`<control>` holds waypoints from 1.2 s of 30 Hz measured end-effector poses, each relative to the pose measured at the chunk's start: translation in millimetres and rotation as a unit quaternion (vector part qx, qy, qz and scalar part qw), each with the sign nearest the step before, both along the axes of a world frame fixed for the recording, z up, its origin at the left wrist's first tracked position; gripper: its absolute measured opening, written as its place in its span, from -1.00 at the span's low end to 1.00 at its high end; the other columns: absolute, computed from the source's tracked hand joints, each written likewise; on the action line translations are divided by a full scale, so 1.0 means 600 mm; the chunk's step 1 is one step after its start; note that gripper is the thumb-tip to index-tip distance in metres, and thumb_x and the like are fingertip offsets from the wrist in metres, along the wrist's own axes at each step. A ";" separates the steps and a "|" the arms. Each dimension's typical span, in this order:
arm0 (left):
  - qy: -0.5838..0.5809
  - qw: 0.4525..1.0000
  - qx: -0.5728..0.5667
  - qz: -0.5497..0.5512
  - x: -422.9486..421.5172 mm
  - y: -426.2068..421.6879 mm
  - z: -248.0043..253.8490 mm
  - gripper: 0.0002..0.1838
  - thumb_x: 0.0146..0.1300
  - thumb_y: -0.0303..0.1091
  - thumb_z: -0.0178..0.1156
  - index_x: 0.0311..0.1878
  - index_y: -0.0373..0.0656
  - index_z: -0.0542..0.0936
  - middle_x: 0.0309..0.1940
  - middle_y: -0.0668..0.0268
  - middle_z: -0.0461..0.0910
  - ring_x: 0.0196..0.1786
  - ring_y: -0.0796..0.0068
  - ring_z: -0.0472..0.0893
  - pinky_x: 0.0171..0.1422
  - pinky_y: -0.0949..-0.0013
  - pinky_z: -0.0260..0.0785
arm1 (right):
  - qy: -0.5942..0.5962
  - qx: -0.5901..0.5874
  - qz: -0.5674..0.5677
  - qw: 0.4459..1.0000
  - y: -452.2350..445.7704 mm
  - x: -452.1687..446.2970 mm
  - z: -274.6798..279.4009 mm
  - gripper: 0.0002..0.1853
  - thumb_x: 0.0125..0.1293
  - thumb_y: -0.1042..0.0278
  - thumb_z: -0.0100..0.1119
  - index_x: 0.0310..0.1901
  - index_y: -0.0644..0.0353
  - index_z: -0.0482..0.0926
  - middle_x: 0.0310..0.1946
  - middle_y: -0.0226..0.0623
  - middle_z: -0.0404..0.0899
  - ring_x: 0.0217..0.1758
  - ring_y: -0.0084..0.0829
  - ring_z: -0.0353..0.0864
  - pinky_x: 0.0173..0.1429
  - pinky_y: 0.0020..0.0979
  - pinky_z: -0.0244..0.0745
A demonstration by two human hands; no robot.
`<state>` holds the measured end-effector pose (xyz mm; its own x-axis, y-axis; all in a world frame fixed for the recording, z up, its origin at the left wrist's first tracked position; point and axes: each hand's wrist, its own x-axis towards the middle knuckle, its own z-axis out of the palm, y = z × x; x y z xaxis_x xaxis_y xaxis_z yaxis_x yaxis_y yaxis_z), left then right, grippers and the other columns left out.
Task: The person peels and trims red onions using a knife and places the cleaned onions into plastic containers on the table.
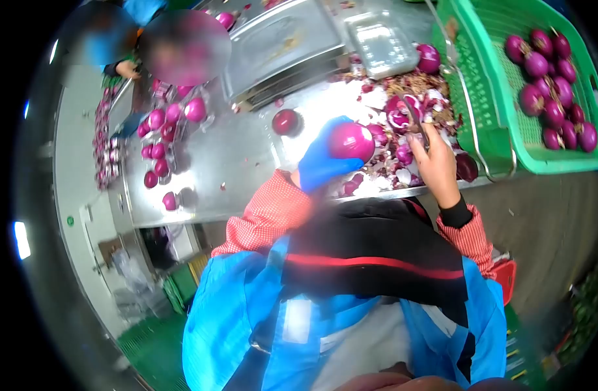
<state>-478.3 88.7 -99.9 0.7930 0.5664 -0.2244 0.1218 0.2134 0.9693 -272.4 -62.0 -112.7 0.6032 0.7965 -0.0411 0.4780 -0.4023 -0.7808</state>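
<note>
My left hand, in a blue glove, is wrapped round a shiny purple onion above the steel table. Bare, my right hand holds a knife by its handle, its dark blade over a heap of onion skins and scraps. A cut or partly peeled onion lies in the heap by the blade. To the left of my gloved hand a single dark red onion rests on the metal.
A green crate of onions stands at the right. Behind are a metal box and a clear plastic tray. Several onions lie at the left. Another person's hand shows at the upper left.
</note>
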 end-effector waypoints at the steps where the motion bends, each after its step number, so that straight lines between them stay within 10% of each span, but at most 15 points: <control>1: 0.029 0.997 0.068 0.021 -0.021 0.000 -0.010 -0.11 -0.02 -0.31 0.55 0.37 -0.14 0.30 0.22 0.21 0.44 0.26 0.32 0.47 0.40 0.23 0.31 | -0.049 -0.003 0.014 0.999 -0.002 -0.010 -0.006 -0.66 0.34 0.20 0.19 0.07 0.15 0.52 -0.17 0.02 0.65 -0.12 0.06 0.64 -0.11 -0.11 0.51; 7: 0.287 0.899 0.326 0.062 -0.066 0.037 0.040 -0.48 0.03 -0.25 0.40 0.05 -0.15 0.47 -0.06 0.04 0.58 0.07 0.09 0.57 0.13 0.20 0.43 | 0.017 0.000 0.087 0.996 0.006 -0.046 -0.042 -0.67 0.33 0.26 0.20 0.07 0.20 0.51 -0.14 0.05 0.65 -0.07 0.08 0.62 -0.06 -0.10 0.50; 11: 0.344 0.857 0.378 0.063 -0.140 0.055 -0.050 -0.14 0.07 -0.47 0.39 0.47 -0.14 0.25 0.37 0.01 0.33 0.41 -0.03 0.33 0.51 0.07 0.14 | 0.007 -0.030 0.149 0.988 0.022 -0.060 -0.055 -0.66 0.32 0.25 0.21 0.06 0.22 0.52 -0.16 0.08 0.64 -0.10 0.11 0.61 -0.06 -0.08 0.50; 14: 0.375 0.831 0.386 0.139 -0.209 0.033 -0.137 -0.28 0.23 -0.55 0.25 0.46 -0.24 0.23 0.43 -0.02 0.26 0.37 0.11 0.40 0.46 0.20 0.24 | -0.007 -0.019 0.174 0.985 0.035 -0.072 -0.059 -0.65 0.33 0.24 0.20 0.05 0.25 0.52 -0.16 0.07 0.64 -0.10 0.11 0.61 -0.06 -0.09 0.50; 16: 0.319 0.852 0.224 0.349 -0.218 0.023 -0.221 -0.37 0.34 -0.49 0.17 0.44 -0.33 0.21 0.26 0.04 0.43 0.26 0.31 0.49 0.31 0.29 0.40 | 0.002 -0.005 0.194 0.981 0.049 -0.081 -0.066 -0.65 0.33 0.25 0.20 0.05 0.27 0.52 -0.16 0.05 0.64 -0.11 0.10 0.62 -0.06 -0.10 0.51; 17: 0.246 0.899 0.147 0.330 -0.240 0.024 -0.286 -0.34 0.35 -0.23 -0.01 0.46 -0.32 0.18 0.37 -0.15 0.28 0.37 0.05 0.38 0.45 0.26 0.25 | -0.016 0.029 0.197 0.980 0.058 -0.090 -0.086 -0.67 0.33 0.26 0.20 0.03 0.27 0.54 -0.15 0.05 0.64 -0.10 0.08 0.62 -0.05 -0.11 0.52; 20: 0.193 0.854 -0.118 0.469 -0.178 0.038 -0.239 -0.34 0.44 -0.01 0.05 0.49 -0.09 0.20 0.08 0.13 0.55 -0.11 0.32 0.63 -0.11 0.23 0.53 | 0.022 0.003 0.252 0.967 0.101 -0.112 -0.070 -0.72 0.32 0.28 0.20 -0.04 0.27 0.55 -0.18 0.05 0.63 -0.11 0.07 0.61 -0.06 -0.12 0.51; 23: 0.062 0.853 -0.157 0.495 -0.199 0.064 -0.283 -0.46 0.32 0.04 0.22 0.25 -0.05 0.49 -0.21 0.25 0.64 -0.22 0.33 0.64 -0.20 0.29 0.48 | 0.005 -0.014 0.294 0.956 0.121 -0.130 -0.073 -0.76 0.32 0.29 0.20 -0.08 0.27 0.56 -0.25 0.05 0.62 -0.18 0.08 0.61 -0.09 -0.13 0.49; 24: 0.165 0.879 0.063 0.443 -0.220 0.075 -0.308 -0.49 0.27 0.04 0.26 0.18 -0.04 0.53 -0.21 0.23 0.65 -0.22 0.29 0.65 -0.20 0.26 0.48 | 0.023 -0.019 0.302 0.953 0.127 -0.138 -0.064 -0.76 0.33 0.28 0.19 -0.09 0.26 0.56 -0.27 0.07 0.62 -0.20 0.09 0.59 -0.10 -0.12 0.48; 26: 0.357 0.763 0.472 0.260 -0.278 0.096 -0.335 -0.54 0.17 0.04 0.33 0.03 -0.02 0.61 -0.20 0.19 0.65 -0.23 0.20 0.66 -0.18 0.19 0.48 | 0.012 -0.041 0.306 0.951 0.127 -0.144 -0.074 -0.76 0.34 0.27 0.16 -0.09 0.25 0.57 -0.29 0.08 0.62 -0.18 0.10 0.60 -0.09 -0.10 0.48; 29: 0.246 0.872 0.176 0.385 -0.352 0.122 -0.272 -0.68 0.25 -0.12 0.31 -0.04 -0.09 0.62 -0.29 0.34 0.63 -0.37 0.48 0.56 -0.31 0.42 0.44 | -0.021 -0.007 0.324 0.946 0.120 -0.147 -0.098 -0.77 0.34 0.27 0.14 -0.08 0.23 0.57 -0.31 0.09 0.62 -0.20 0.10 0.61 -0.11 -0.09 0.50; 31: 0.024 0.805 -0.189 0.562 -0.408 0.145 -0.213 -0.74 0.27 -0.16 0.30 -0.07 -0.07 0.62 -0.29 0.39 0.63 -0.47 0.58 0.51 -0.40 0.51 0.39 | -0.015 -0.066 0.308 0.949 0.111 -0.149 -0.126 -0.74 0.35 0.25 0.17 -0.09 0.27 0.60 -0.39 0.07 0.62 -0.32 0.07 0.61 -0.20 -0.14 0.49; 36: -0.078 0.755 -0.116 0.641 -0.610 0.241 -0.274 -0.87 0.33 -0.25 0.18 -0.14 -0.03 0.61 -0.32 0.40 0.56 -0.37 0.53 0.49 -0.38 0.47 0.40 | 0.025 -0.078 0.313 0.946 0.110 -0.165 -0.153 -0.75 0.36 0.21 0.18 -0.15 0.24 0.60 -0.44 0.00 0.62 -0.36 -0.02 0.64 -0.24 -0.17 0.49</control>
